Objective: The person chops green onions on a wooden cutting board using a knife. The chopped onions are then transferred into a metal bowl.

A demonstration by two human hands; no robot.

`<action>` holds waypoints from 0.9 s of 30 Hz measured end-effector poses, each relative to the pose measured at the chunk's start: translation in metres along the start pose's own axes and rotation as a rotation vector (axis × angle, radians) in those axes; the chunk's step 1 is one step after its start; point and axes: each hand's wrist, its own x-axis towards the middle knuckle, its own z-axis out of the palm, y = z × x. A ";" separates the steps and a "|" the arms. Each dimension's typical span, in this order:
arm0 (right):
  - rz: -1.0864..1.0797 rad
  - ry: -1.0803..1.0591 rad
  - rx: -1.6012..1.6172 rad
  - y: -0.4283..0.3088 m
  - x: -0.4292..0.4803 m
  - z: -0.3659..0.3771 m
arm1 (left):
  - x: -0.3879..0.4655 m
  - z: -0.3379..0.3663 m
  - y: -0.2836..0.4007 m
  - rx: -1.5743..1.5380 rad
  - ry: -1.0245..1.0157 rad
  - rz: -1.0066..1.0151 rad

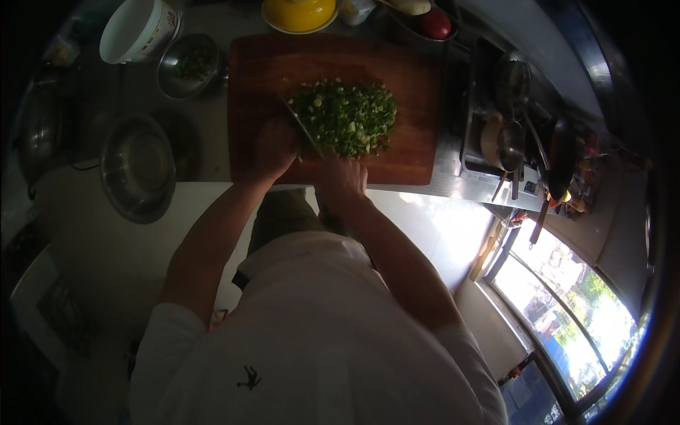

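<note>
A broad heap of chopped green vegetable with pale bits lies on the brown wooden cutting board. Along the heap's left edge stands a knife, its blade seen nearly edge-on and slanting across the board. My right hand is closed at the knife's near end, by the board's front edge; the handle is hidden in it. My left hand is in shadow on the left side of the blade, close to it or against it. Its fingers are too dark to make out.
Left of the board are a metal bowl with green bits, a white bucket and a wide metal basin. Behind it stands a yellow bowl. A red vegetable sits at the back right, and pans and ladles lie to the right.
</note>
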 end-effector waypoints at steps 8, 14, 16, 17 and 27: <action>0.033 -0.080 -0.043 0.000 0.018 -0.001 | 0.000 -0.037 0.023 0.009 0.087 0.008; -0.041 -0.046 -0.032 -0.004 0.023 0.003 | -0.004 -0.022 0.012 0.172 -0.107 0.119; -0.053 -0.036 -0.037 -0.010 0.029 0.003 | -0.007 -0.018 0.012 0.193 -0.189 0.094; -0.046 -0.034 -0.039 -0.013 0.035 -0.001 | -0.007 -0.017 0.011 0.186 -0.221 0.047; -0.047 -0.020 -0.066 0.005 -0.017 -0.012 | -0.009 -0.010 0.005 0.202 -0.296 0.006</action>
